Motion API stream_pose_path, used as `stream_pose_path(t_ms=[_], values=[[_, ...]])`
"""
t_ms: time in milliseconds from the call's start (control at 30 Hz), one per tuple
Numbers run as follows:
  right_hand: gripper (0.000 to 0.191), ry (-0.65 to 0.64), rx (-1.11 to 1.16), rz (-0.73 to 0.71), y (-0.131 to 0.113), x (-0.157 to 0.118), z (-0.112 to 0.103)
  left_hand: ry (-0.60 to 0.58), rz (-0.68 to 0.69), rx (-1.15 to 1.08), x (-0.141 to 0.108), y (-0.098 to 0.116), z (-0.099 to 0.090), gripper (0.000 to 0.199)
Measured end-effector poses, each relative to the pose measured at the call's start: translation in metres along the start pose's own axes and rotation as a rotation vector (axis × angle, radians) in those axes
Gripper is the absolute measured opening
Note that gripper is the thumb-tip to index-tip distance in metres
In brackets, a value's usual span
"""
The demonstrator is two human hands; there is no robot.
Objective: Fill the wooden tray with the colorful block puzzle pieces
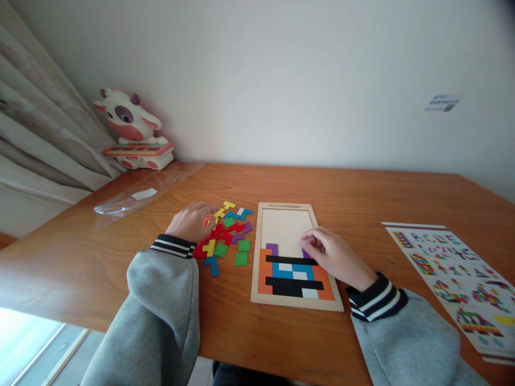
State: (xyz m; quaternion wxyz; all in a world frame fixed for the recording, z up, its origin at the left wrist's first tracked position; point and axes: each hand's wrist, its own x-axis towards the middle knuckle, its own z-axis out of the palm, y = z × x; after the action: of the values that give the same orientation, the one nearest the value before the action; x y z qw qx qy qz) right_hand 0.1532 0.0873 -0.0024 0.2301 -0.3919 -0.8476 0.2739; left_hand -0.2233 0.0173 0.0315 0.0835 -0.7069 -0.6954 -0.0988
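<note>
A wooden puzzle tray lies on the table, its lower half filled with orange, black, blue, white and purple pieces. My right hand is over the tray's right side, thumb and fingers pinched on a purple piece above the upper black bar. Another purple piece sits at the left of the same row. Left of the tray is a loose pile of coloured pieces, among them a green square and a blue piece. My left hand rests at the pile's left edge, fingers spread over some pieces.
A printed pattern sheet lies at the right. Behind my left hand is a clear plastic bag. A toy cow with a keyboard stands at the back left, beside a curtain. The white wall borders the table's back edge.
</note>
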Motion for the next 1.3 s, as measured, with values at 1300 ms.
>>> stream_pose_path(t_ms=[1300], values=[[0.051, 0.206, -0.259, -0.129, -0.022, -0.119, 0.013, 0.267, -0.043, -0.302, -0.12, 0.009, 0.013, 0.03]])
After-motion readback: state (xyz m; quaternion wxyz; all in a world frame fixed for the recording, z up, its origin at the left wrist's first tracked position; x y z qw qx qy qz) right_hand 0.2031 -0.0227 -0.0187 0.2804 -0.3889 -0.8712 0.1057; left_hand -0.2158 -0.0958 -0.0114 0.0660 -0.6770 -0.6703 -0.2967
